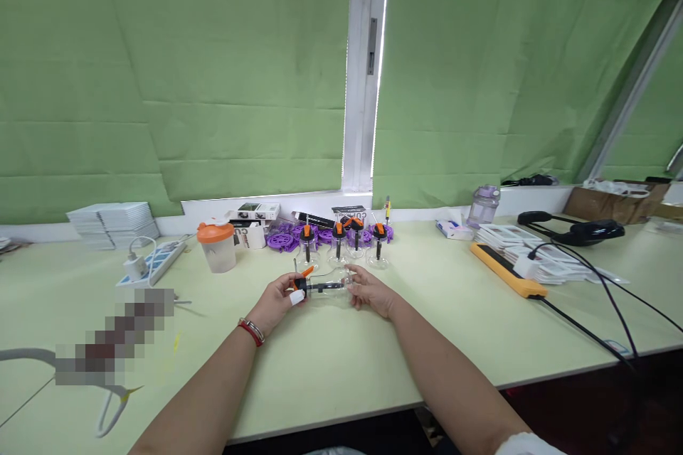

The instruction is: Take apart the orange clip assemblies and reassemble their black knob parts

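Note:
A clear bottle (331, 286) lies on its side between my hands, a little above or on the table; I cannot tell which. Its black and orange cap points left, and a dark tube runs inside it. My left hand (282, 298), with a white wrap on one finger, grips the cap end. The fingers of my right hand (371, 290) close around the wide base. Just behind stand several similar upright bottles with black and orange caps, among them one on the left (307, 250) and one on the right (378, 250).
Purple plastic parts (282, 238) and small boxes (257, 212) lie behind the bottles. To the left are an orange-lidded shaker cup (216, 249), a power strip (160, 263) and a white hanger (109, 416). An orange power strip (504, 271) with black cables lies on the right, beside stacked white cards (555, 270).

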A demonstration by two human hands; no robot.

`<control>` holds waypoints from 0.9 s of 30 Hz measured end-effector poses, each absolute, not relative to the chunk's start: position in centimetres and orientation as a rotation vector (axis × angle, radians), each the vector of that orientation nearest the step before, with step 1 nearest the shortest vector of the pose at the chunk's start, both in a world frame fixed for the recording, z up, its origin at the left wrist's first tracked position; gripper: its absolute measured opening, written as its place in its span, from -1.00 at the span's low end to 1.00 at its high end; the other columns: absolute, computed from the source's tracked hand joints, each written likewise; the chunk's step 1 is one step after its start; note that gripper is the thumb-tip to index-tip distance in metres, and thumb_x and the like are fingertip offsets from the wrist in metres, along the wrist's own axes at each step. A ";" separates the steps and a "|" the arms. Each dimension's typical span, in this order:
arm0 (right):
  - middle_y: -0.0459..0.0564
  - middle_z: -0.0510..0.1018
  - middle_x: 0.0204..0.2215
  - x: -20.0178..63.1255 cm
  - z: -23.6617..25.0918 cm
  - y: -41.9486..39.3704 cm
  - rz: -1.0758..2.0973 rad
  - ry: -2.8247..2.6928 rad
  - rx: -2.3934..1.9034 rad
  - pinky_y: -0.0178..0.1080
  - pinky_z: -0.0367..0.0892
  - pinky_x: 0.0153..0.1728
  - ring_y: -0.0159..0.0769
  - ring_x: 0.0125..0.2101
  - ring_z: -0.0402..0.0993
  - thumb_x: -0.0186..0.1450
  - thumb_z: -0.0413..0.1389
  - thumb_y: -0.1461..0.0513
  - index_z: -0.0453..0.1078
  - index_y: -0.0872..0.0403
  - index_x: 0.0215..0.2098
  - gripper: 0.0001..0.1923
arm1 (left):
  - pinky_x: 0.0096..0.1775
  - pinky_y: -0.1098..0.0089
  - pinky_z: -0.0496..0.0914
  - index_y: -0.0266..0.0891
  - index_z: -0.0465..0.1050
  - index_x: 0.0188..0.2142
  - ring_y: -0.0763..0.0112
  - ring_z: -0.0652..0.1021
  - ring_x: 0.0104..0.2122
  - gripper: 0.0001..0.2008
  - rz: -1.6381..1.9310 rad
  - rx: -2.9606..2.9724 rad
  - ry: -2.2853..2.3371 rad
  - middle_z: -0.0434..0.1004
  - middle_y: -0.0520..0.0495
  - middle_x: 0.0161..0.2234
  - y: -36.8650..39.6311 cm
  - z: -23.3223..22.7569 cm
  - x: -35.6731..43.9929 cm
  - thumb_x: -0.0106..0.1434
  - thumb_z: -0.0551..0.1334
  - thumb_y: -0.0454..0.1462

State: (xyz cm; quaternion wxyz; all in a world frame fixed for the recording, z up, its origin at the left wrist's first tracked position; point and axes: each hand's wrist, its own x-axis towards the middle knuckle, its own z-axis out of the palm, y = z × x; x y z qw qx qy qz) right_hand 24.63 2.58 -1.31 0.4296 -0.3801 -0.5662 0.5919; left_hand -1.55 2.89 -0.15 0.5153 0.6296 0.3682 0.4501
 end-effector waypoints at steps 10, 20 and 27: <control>-0.13 0.38 -0.57 24.4 -1.7 3.0 1.475 -1.417 -0.964 -0.42 0.22 -0.67 -0.42 -0.60 0.37 0.16 0.11 0.00 0.19 0.06 0.00 -0.49 | -0.23 0.24 0.43 -0.25 0.34 -0.11 0.34 0.53 -0.35 -0.53 1.082 1.497 0.866 0.48 -0.06 -0.31 2.8 -0.1 -1.6 -0.02 0.35 -0.18; -0.07 0.46 -0.50 24.1 -1.6 3.0 1.466 -1.408 -0.995 -0.43 0.15 -0.72 -0.48 -0.65 0.32 0.16 0.04 -0.10 0.25 0.09 -0.22 -0.54 | -0.25 0.25 0.44 -0.25 0.35 -0.12 0.35 0.52 -0.37 -0.53 1.087 1.495 0.847 0.50 -0.06 -0.32 2.9 -0.1 -1.6 -0.04 0.36 -0.20; -0.07 0.46 -0.54 23.9 -1.8 3.2 1.459 -1.371 -1.045 -0.42 0.14 -0.74 -0.45 -0.66 0.32 0.18 -0.02 -0.14 0.25 0.10 -0.20 -0.50 | -0.23 0.22 0.44 -0.26 0.33 -0.11 0.34 0.52 -0.35 -0.54 1.078 1.503 0.846 0.47 -0.06 -0.30 2.9 -0.2 -1.6 -0.02 0.35 -0.20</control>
